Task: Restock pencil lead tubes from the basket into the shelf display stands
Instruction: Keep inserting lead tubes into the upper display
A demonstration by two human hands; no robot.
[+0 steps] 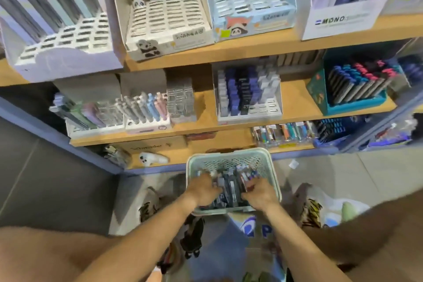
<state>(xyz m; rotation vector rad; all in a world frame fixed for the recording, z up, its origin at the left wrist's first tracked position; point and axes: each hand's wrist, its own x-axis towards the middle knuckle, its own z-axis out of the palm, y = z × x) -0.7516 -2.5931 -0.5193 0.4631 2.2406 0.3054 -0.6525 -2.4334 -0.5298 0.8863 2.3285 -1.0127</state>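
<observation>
On the top shelf you see a white panda display box [169, 27] beside a pale blue panda box [254, 18], and a white box marked MONO [338, 23] further right. One shelf down sits a teal tray of pens [352, 91]. On the lowest shelf a small white plush toy [153, 158] lies near a brown carton [158, 144].

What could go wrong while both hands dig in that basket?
The basket appears to sit in the lap, off the shelf, so pushing from the left hand or right hand might tip it. The tubes lie in a jumble, so a hasty grab could spill some onto the floor.
</observation>
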